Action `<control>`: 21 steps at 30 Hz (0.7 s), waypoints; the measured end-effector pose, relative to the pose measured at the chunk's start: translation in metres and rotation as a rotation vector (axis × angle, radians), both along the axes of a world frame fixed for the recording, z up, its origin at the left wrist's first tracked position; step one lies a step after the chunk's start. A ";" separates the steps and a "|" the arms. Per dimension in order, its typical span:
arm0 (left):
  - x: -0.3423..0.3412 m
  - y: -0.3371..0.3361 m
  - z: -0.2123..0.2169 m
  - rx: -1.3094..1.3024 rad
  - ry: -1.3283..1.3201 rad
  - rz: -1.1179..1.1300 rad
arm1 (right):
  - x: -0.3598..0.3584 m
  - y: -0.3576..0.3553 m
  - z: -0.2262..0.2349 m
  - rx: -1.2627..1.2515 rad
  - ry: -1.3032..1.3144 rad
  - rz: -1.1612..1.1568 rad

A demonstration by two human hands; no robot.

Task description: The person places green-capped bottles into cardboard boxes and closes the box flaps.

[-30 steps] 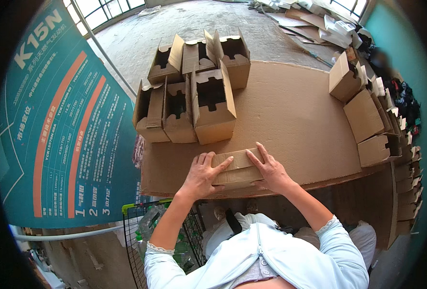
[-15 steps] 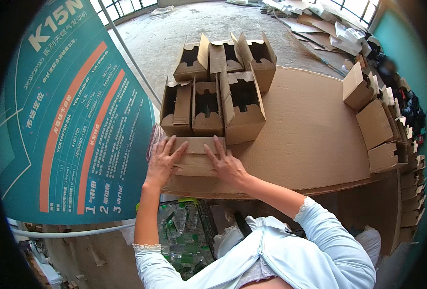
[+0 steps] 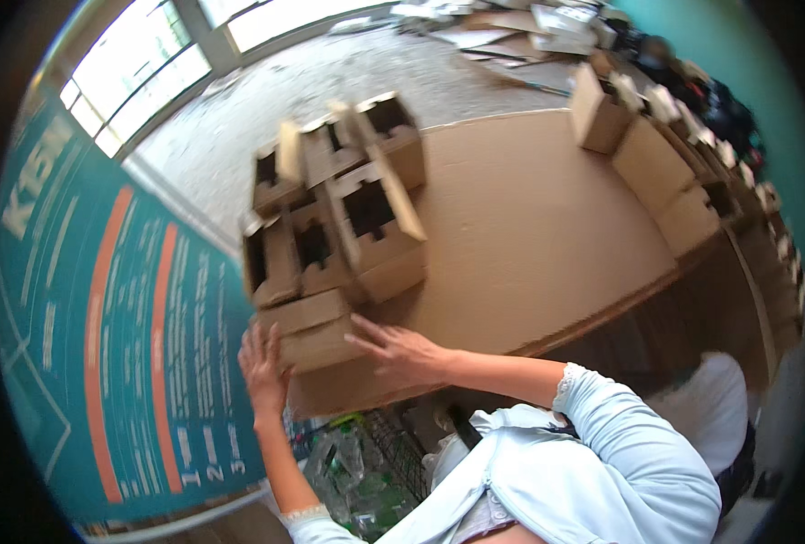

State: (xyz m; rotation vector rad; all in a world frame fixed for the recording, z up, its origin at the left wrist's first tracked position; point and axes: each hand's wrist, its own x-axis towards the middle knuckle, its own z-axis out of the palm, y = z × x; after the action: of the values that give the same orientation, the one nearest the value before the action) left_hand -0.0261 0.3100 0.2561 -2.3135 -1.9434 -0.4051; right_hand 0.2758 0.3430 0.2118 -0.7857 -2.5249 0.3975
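A small closed cardboard box (image 3: pixel 310 328) lies on the cardboard-covered table (image 3: pixel 529 236), pushed up against a cluster of several open-topped cardboard boxes (image 3: pixel 339 213). My left hand (image 3: pixel 262 367) presses flat against the box's left end. My right hand (image 3: pixel 402 354) rests with spread fingers at its right end, touching it. Both forearms come up from the lower edge; the right one wears a light blue sleeve.
A teal banner with an orange stripe (image 3: pixel 103 335) stands close on the left. More cardboard boxes (image 3: pixel 665 154) line the table's right edge. A wire basket with plastic bottles (image 3: pixel 357 462) sits below the table's near edge. Flattened cardboard (image 3: pixel 511 27) lies on the floor beyond.
Both hands have slid the closed box leftward along the table's near edge until it sits against the open boxes. The view has tilted and swung left.
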 end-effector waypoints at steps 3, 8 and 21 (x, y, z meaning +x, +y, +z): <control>0.013 -0.019 -0.009 0.018 -0.042 0.182 | 0.089 -0.008 0.006 -0.020 -0.036 -0.094; 0.011 -0.019 -0.076 0.112 -0.011 0.416 | 0.345 0.035 -0.050 -0.035 0.494 -0.441; 0.177 -0.022 -0.051 0.008 -0.028 0.713 | 0.729 -0.006 0.122 -0.121 -0.581 -1.565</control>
State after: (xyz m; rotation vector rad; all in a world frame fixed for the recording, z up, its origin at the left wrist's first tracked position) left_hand 0.1507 0.2881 0.2052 -1.4496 -2.5701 -0.3612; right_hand 1.0052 0.3372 0.3336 -2.7550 -1.4690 -0.2772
